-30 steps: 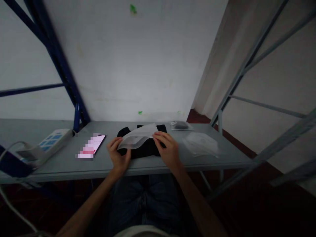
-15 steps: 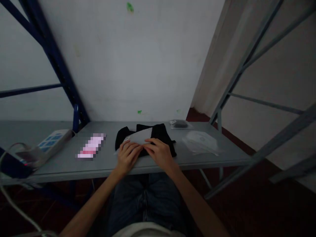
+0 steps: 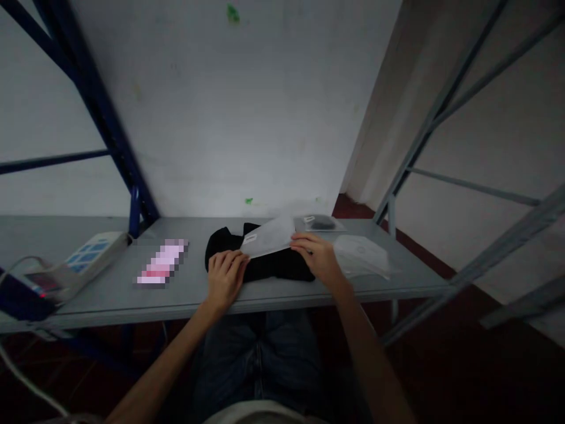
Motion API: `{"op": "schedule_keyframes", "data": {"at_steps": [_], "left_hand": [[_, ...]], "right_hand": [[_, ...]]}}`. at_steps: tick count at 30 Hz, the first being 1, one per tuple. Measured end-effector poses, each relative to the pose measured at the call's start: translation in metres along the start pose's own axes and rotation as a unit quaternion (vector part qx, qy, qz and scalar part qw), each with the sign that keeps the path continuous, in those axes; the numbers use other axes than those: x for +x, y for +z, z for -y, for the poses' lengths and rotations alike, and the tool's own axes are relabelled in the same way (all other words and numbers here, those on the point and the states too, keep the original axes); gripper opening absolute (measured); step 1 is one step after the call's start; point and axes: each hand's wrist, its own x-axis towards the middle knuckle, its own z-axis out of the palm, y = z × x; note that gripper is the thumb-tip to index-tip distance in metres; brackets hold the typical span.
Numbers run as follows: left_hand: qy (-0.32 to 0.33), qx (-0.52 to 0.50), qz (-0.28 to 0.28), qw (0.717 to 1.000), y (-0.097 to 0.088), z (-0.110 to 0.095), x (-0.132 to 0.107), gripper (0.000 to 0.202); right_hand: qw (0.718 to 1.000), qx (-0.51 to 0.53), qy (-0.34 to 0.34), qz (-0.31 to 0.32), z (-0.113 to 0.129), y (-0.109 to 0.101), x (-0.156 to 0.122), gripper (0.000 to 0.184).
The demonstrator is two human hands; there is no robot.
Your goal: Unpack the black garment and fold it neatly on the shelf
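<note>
A translucent plastic bag (image 3: 271, 234) with a small white label is stretched between my hands, above a pile of black cloth (image 3: 260, 268). My left hand (image 3: 226, 274) pinches the bag's near left corner. At its right end, my right hand (image 3: 318, 256) grips the edge between thumb and fingers. The black cloth lies on the grey table (image 3: 185, 294), partly covered by the bag. What kind of cloth item it is cannot be made out.
More clear plastic bags (image 3: 364, 256) lie to the right. Behind them is a flat packet (image 3: 320, 223) with something dark inside. A power strip (image 3: 95, 256) and a blurred-out pink rectangle (image 3: 163, 262) are on the left. Shelf posts (image 3: 101, 112) flank the table.
My right hand has moved right, away from the left. The bag, earlier lying low on the cloth, is now lifted and spread out to the right between both hands.
</note>
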Motion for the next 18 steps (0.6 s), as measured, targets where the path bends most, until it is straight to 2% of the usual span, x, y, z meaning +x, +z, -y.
{"op": "schedule_keyframes", "data": {"at_steps": [4, 7, 10, 13, 18], "left_hand": [[-0.027, -0.023, 0.043, 0.998, 0.003, 0.002, -0.002, 0.011], [-0.047, -0.092, 0.084, 0.991, 0.004, 0.003, -0.003, 0.016], [-0.037, -0.137, 0.108, 0.984, 0.004, 0.003, -0.004, 0.018], [0.008, -0.128, 0.103, 0.986, 0.003, 0.001, -0.005, 0.015], [0.020, -0.141, 0.083, 0.986, 0.001, -0.001, -0.006, 0.011]], "right_hand": [[0.999, -0.039, 0.007, -0.018, -0.018, -0.024, -0.002, 0.017], [0.993, -0.101, 0.048, 0.036, -0.018, -0.025, -0.007, 0.015], [0.980, -0.152, 0.091, 0.095, -0.005, -0.010, -0.011, 0.030], [0.978, -0.138, 0.076, 0.138, 0.016, 0.014, -0.014, 0.045], [0.974, -0.115, 0.053, 0.185, 0.038, 0.045, -0.015, 0.038]]}}
